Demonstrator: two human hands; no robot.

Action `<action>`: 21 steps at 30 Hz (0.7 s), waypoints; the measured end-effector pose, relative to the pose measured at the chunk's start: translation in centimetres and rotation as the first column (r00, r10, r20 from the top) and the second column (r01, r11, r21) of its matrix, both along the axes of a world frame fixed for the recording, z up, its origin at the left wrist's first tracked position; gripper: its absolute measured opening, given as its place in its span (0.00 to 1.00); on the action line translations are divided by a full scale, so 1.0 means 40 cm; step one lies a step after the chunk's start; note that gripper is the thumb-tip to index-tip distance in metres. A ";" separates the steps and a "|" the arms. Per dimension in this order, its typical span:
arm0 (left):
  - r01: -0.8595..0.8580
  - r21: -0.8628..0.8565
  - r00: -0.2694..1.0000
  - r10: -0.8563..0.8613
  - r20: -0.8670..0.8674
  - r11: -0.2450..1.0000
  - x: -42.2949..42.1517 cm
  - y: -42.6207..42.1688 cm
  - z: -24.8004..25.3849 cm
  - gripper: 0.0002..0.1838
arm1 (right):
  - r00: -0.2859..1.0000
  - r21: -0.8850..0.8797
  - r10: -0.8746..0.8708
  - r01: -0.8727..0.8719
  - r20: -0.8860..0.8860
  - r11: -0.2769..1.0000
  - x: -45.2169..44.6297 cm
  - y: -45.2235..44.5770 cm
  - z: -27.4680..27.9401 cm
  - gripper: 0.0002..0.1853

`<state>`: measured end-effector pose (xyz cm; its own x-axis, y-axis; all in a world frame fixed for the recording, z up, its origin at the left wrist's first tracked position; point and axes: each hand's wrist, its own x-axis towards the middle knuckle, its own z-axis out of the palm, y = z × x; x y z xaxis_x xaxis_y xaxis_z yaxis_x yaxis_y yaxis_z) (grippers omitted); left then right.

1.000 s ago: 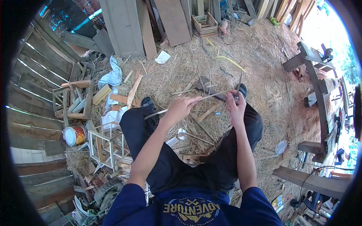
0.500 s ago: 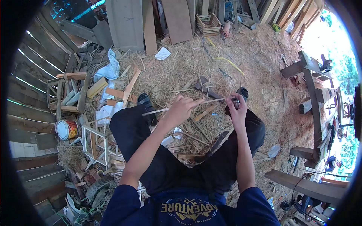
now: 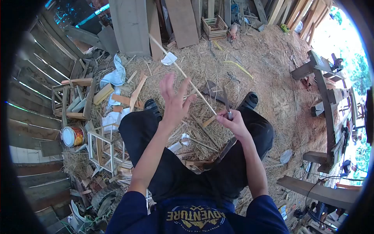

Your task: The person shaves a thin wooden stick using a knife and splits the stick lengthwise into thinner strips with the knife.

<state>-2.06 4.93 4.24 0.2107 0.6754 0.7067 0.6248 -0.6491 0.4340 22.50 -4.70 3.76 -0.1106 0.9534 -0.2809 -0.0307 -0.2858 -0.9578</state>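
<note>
A long thin wooden strip [image 3: 183, 73] slants from the upper left down to my right hand [image 3: 235, 124]. The fingers of that hand pinch its lower end. A knife [image 3: 227, 102] with a narrow blade pointing up is also in my right hand, its handle mostly hidden by the fingers. My left hand [image 3: 173, 102] has its fingers spread, just left of and below the strip, somewhat blurred, with nothing held. Below both hands, between my legs, lie straw and wood scraps.
A pale wooden frame [image 3: 102, 152] and a paint can [image 3: 73, 136] stand at the left. A slatted crate [image 3: 214, 27] is at the top. A wooden bench [image 3: 326, 101] runs along the right. Sandaled feet rest on the straw-covered ground.
The strip has swung from nearly level to a steep slant, its far end now up at the left. My left hand has let go and opened. My right hand has moved left and slightly down.
</note>
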 end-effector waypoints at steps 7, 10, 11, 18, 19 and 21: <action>0.635 -0.545 0.658 -0.013 0.753 0.547 0.006 -0.061 -0.071 0.25 | 0.947 -0.101 -0.074 0.044 -0.311 0.994 -0.066 0.035 -0.033 0.08; 0.717 -0.614 0.660 -0.039 0.750 0.330 -0.030 -0.063 -0.095 0.21 | 0.939 -0.113 -0.048 0.009 -0.341 0.994 -0.100 0.046 -0.020 0.06; 0.699 -0.619 0.665 -0.007 0.747 0.357 -0.011 -0.073 -0.094 0.19 | 0.929 -0.123 -0.045 -0.001 -0.368 0.992 -0.108 0.048 -0.022 0.07; 0.770 -0.480 0.493 0.087 0.866 0.421 0.070 -0.054 -0.092 0.13 | 0.880 -0.154 -0.021 -0.059 -0.475 0.986 -0.140 0.058 -0.043 0.08; 0.785 -0.474 0.476 0.102 0.874 0.400 0.065 -0.056 -0.096 0.12 | 0.881 -0.141 0.006 -0.082 -0.473 0.987 -0.144 0.062 -0.043 0.08; 0.772 -0.458 0.473 0.083 0.877 0.441 0.050 -0.060 -0.098 0.12 | 0.928 -0.103 0.023 -0.066 -0.373 0.993 -0.155 0.065 -0.031 0.08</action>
<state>-0.06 2.54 0.33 0.3209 0.9468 -0.0229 -0.3895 0.1539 0.9081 16.30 -2.09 2.53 -0.2685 0.9101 -0.3157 -0.3619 -0.3991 -0.8425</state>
